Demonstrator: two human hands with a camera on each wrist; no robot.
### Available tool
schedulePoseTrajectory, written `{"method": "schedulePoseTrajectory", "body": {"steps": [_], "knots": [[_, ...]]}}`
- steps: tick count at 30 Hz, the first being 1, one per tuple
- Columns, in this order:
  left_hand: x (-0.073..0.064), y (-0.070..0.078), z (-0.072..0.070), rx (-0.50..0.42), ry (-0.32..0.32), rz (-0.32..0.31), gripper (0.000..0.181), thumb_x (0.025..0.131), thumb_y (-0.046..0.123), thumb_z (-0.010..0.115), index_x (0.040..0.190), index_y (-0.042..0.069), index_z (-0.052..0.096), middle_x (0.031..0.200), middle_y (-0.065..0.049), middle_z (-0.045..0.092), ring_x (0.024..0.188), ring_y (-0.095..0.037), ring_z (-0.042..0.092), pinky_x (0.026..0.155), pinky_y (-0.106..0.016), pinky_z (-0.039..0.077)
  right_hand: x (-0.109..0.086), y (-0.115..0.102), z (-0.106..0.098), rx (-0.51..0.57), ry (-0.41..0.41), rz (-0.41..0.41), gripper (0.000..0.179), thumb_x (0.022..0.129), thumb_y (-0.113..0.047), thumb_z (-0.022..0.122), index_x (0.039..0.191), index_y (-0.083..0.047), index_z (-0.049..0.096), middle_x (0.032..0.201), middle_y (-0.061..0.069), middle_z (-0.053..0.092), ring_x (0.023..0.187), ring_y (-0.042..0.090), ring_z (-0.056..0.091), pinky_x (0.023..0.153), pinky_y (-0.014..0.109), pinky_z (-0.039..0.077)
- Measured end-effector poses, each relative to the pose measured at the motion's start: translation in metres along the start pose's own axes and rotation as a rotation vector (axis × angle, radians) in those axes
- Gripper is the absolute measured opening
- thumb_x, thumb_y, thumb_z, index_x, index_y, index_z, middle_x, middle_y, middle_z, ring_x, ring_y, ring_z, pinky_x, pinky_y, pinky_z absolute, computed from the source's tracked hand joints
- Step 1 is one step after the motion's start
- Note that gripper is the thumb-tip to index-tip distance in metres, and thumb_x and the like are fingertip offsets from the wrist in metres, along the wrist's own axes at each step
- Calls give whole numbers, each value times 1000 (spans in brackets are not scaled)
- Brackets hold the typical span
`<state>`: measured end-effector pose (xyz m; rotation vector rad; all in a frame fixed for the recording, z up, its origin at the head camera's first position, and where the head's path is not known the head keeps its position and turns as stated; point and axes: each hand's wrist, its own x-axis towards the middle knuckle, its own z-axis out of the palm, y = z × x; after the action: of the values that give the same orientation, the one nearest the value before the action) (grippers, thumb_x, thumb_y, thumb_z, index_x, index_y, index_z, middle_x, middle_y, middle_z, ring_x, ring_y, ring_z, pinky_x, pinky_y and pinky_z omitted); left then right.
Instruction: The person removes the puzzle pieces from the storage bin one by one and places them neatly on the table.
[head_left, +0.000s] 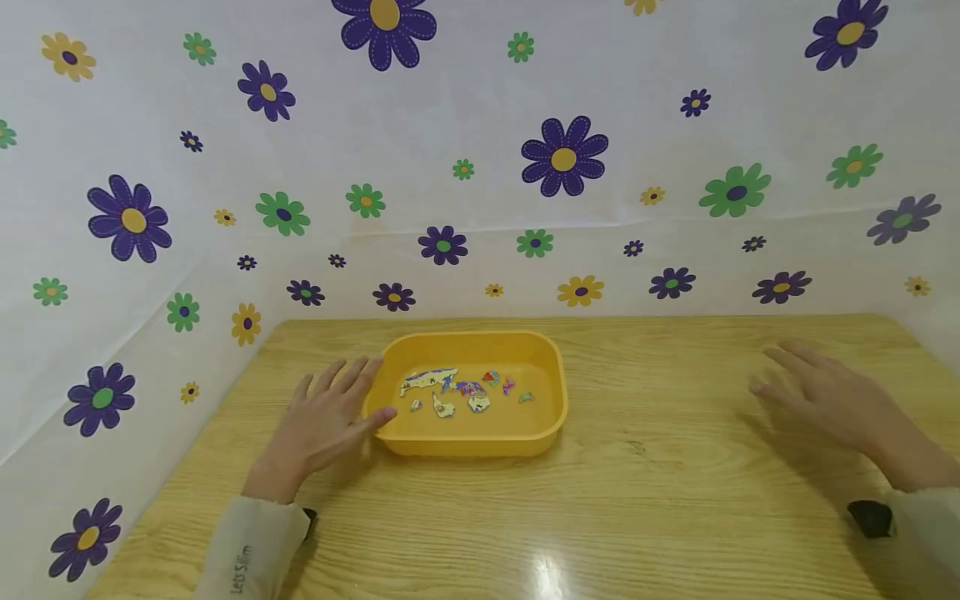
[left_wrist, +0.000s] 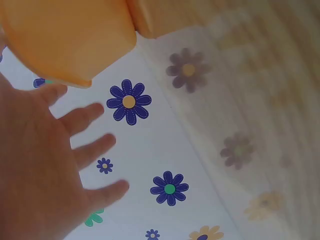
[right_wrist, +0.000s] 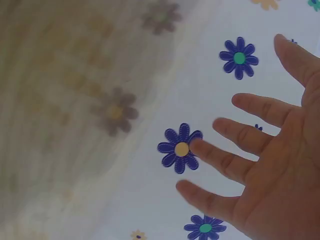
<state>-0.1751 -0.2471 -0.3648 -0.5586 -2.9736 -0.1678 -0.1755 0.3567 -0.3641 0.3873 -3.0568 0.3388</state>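
A: Backdrop?
B: Flowered sheet behind and left of the wooden surface.

A: Tray?
B: Yellow tray sits left of centre on the surface, long axis running left to right. Small puzzle pieces lie scattered inside.

A: Left hand?
B: Left hand lies flat, fingers spread, holding nothing; thumb and fingertips touch the tray's left wall.

A: Right hand?
B: Right hand hovers low, fingers spread and relaxed, holding nothing, well apart from the tray on its right.
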Motion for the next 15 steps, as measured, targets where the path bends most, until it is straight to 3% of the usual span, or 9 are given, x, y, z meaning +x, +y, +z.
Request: {"method": "schedulePoseTrajectory", "body": {"steps": [7,11,15], "knots": [[3,0,-3,-25,-11,47,84,99,66,45,160,10,30,161,-17,34,146,-46,29,112,-72,23,15,-24,-16,76,106,-65,52,102,-32,63,124,16,60,114,37,64,91,47,67,72,62,55],[5,0,-3,-41,-38,39,86,99,66,44,161,8,28,164,-17,29,148,-46,25,113,-72,21,23,-38,-19,117,189,-119,41,98,-26,68,117,10,66,94,20,72,79,32,69,64,49,56],[7,-1,-2,-50,-54,29,88,99,65,45,161,6,26,164,-17,27,149,-46,22,114,-72,19,31,-50,-20,144,249,-172,33,96,-21,71,114,7,68,87,6,70,74,23,65,61,39,51]]}}
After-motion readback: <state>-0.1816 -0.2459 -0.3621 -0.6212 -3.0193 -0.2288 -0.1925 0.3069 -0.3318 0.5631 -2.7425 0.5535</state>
